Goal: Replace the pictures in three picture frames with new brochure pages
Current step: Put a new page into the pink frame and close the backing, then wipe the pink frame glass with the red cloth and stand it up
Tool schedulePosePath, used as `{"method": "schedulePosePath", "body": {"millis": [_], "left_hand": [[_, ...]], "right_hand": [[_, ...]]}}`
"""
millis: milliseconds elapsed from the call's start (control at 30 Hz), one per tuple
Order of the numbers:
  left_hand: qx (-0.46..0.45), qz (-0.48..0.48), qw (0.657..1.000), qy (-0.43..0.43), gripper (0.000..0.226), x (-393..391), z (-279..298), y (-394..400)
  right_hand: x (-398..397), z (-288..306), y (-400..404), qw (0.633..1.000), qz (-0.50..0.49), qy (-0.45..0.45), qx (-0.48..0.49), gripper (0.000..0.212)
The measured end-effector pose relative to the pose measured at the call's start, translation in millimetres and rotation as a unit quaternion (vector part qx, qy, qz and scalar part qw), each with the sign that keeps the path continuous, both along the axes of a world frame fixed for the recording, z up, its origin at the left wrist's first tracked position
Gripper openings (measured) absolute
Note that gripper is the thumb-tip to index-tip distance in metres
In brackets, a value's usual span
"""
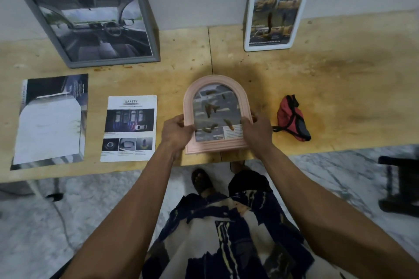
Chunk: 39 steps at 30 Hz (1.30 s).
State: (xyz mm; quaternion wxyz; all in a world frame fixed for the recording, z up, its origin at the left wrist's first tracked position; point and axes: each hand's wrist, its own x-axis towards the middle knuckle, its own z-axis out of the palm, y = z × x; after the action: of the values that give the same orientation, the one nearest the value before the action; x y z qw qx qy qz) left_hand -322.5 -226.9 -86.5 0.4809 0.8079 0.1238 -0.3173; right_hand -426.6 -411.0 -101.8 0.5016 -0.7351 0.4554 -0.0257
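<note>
I hold a pink arched picture frame (216, 84) face up over the table's front edge; a brochure page with a road scene shows behind its glass. My left hand (175, 130) grips its left side and my right hand (257, 130) grips its right side. A grey square frame (145, 18) with a car-interior picture leans on the wall at the back left. At the back right a white rounded frame (249, 18) leans there too. Two loose brochure pages lie flat on the left: a dark page with a white shape (49, 120) and a "SAFETY" page (130, 128).
The wooden table (340, 88) is stained. A red and black pouch (292, 119) lies to the right of the pink frame. A black stool (401, 186) stands on the marble floor at the right. My feet are below the table's edge.
</note>
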Motion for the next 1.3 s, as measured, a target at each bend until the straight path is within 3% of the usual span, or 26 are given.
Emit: {"method": "schedulePosePath", "body": {"millis": [133,267,467,767,900,967,1033,1133,1300], "left_hand": [[0.071,-0.012,0.997,-0.030,0.047,-2,-5,-9],[0.117,-0.023,0.991,-0.062,0.042,-5,-5,-13],[0.136,-0.048,0.988,-0.059,0.036,-4,-8,-17],[0.136,-0.042,0.986,-0.082,0.041,-10,-5,-22],[0.142,-0.058,0.984,-0.089,0.044,-10,-6,-20],[0.145,-0.060,0.983,-0.091,0.045,-10,-6,-19],[0.147,-0.063,0.983,-0.093,0.045,-9,-6,-19],[0.151,-0.069,0.981,-0.096,0.046,-9,-5,-19],[0.149,-0.075,0.982,-0.089,0.044,-8,-7,-17]], "right_hand": [[5,-9,-7,0.999,0.028,0.025,-0.034,0.029],[7,-17,-8,0.995,0.052,0.060,-0.065,0.028],[9,-29,-10,0.988,0.081,0.104,-0.086,0.017],[8,-18,-13,0.979,0.119,0.113,-0.124,0.025],[3,5,-29,0.936,0.094,0.162,-0.299,0.044],[0,9,-44,0.908,0.077,0.200,-0.360,0.042],[-7,7,-60,0.896,0.086,0.267,-0.344,0.045],[-18,3,-74,0.909,0.103,0.330,-0.233,0.059],[-31,-4,-83,0.934,0.116,0.262,-0.213,0.059]]}}
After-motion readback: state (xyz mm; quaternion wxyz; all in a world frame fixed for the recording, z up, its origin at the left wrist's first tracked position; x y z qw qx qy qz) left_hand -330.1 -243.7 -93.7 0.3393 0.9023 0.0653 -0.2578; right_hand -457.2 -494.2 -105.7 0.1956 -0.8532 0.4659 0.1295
